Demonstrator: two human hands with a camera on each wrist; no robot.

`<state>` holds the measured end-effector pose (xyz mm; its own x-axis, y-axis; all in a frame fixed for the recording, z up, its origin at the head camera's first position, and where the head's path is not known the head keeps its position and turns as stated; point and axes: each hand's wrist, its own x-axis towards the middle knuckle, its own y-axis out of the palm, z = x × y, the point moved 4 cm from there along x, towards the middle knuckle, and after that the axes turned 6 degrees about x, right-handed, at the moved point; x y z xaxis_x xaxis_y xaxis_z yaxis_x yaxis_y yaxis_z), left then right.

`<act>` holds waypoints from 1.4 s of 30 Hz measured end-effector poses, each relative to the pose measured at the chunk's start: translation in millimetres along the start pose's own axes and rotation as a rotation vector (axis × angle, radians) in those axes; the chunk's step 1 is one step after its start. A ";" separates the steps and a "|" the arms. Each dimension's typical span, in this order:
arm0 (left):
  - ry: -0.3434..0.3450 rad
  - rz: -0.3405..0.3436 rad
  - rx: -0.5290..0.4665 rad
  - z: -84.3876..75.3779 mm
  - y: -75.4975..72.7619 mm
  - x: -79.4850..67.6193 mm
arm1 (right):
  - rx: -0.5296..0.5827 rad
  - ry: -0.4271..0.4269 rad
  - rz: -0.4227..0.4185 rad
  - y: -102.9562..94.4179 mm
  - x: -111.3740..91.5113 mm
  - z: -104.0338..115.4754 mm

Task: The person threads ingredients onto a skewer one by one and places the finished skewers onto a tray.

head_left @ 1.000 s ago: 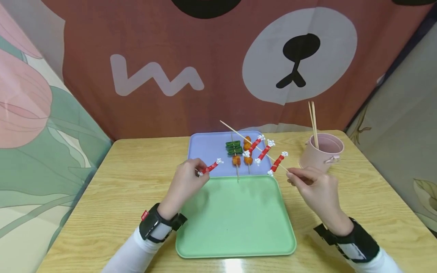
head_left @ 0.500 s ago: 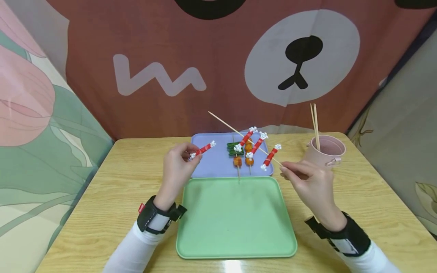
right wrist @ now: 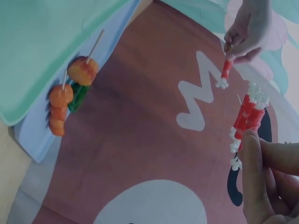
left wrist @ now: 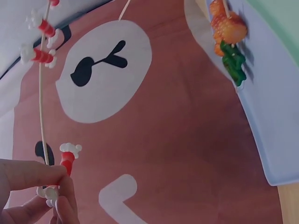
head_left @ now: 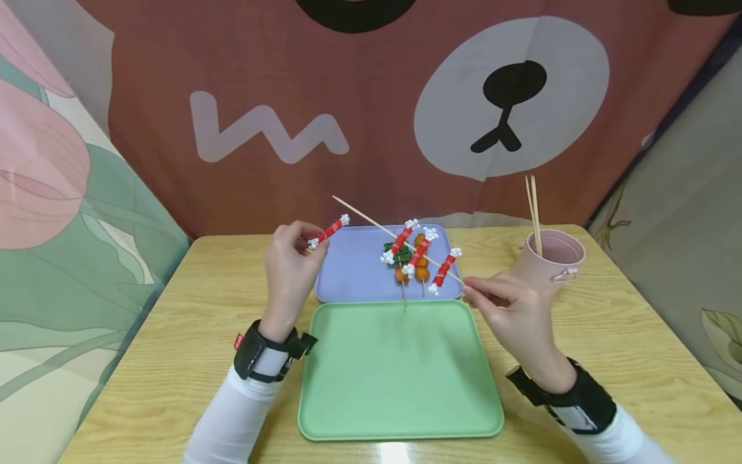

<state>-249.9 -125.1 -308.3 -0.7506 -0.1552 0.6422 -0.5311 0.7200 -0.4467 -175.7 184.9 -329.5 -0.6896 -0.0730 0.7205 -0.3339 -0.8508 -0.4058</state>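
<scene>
My left hand (head_left: 292, 267) pinches a red bone-shaped piece (head_left: 329, 232) with white knobbly ends, above the left edge of the lavender tray. The right hand (head_left: 516, 316) grips the lower end of a bamboo skewer (head_left: 362, 215) between thumb and fingers. Three similar red pieces (head_left: 420, 252) are threaded across that skewer, which slants up to the left. Its bare tip is near the left hand's piece; in the left wrist view the skewer (left wrist: 41, 107) runs down to the fingers (left wrist: 35, 175), where the exact contact is hidden.
Two skewers of orange balls (head_left: 422, 273) and green pieces (head_left: 390, 247) lie on the lavender tray (head_left: 348, 277). A green tray (head_left: 400, 374) stands in front of it. A pink bucket (head_left: 545, 274) with several bamboo sticks (head_left: 534, 212) stands at the right. A printed cloth hangs behind.
The left hand has moved up and left with its red piece. My right hand has shifted left with the loaded skewer, whose tip now lies farther left.
</scene>
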 end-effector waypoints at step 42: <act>0.021 -0.215 -0.041 -14.9 -4.8 16.7 | 0.036 -0.047 0.017 7.8 -5.4 6.3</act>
<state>-254.0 -121.1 -286.2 -0.6129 -0.2946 0.7332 -0.6615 0.6988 -0.2721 -170.5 175.3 -333.0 -0.6636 -0.1115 0.7397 -0.2984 -0.8673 -0.3984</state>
